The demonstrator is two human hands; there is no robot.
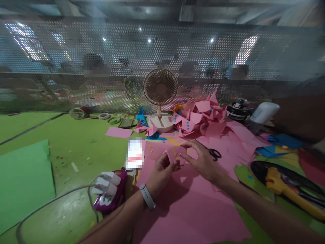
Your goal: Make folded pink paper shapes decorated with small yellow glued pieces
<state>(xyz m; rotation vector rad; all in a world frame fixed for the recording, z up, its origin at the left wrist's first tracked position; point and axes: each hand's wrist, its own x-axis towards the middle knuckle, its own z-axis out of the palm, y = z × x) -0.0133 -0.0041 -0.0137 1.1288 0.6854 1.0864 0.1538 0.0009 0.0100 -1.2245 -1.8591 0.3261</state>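
My left hand [164,171] is closed on a small piece of folded pink paper [173,153], which carries little yellow pieces. A grey band is around the left wrist. Close by on the right, my right hand [203,159] has its thumb and forefinger apart near the paper's edge; I see nothing held between them. Both hands are above large pink sheets [193,210] on the green table. Several tiny yellow pieces [149,147] lie just beyond my left hand. Black-handled scissors [215,154] rest beyond my right wrist, partly hidden by it.
A small fan [160,87] stands at the back beside a heap of folded pink paper shapes [200,117]. Left are a lit phone [134,154], a purple power strip [116,189] with cables and a green sheet [25,183]. A yellow-handled tool [286,189] lies right. Tape rolls [103,116] sit behind.
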